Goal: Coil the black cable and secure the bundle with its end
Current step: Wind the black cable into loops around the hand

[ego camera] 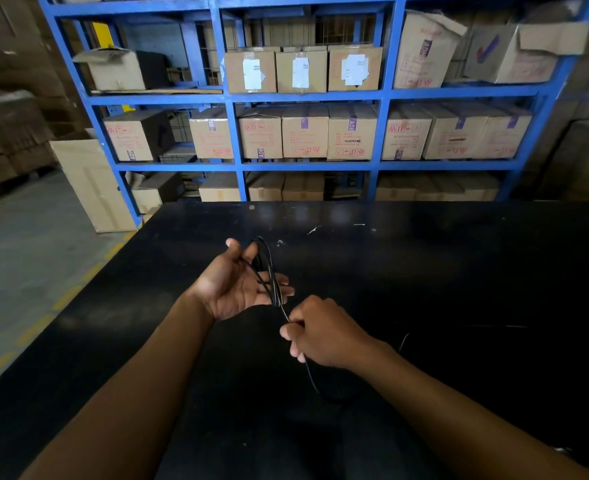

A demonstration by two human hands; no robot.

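A thin black cable (269, 271) is looped several times around the fingers of my left hand (237, 282), which is held palm up over the black table (459, 271). The loops run from the fingertips down past the little finger. From the bundle a single strand leads down to my right hand (320, 332), whose fingers are closed on it. Below the right fist the cable hangs on toward the table, where it is hard to tell from the dark surface. A short lit piece shows just right of the right wrist.
Beyond the table's far edge stands a blue steel rack (303, 97) filled with cardboard boxes (305, 131). A tall beige carton (92, 181) leans at the rack's left foot. Grey floor with yellow lines (26, 271) lies left of the table.
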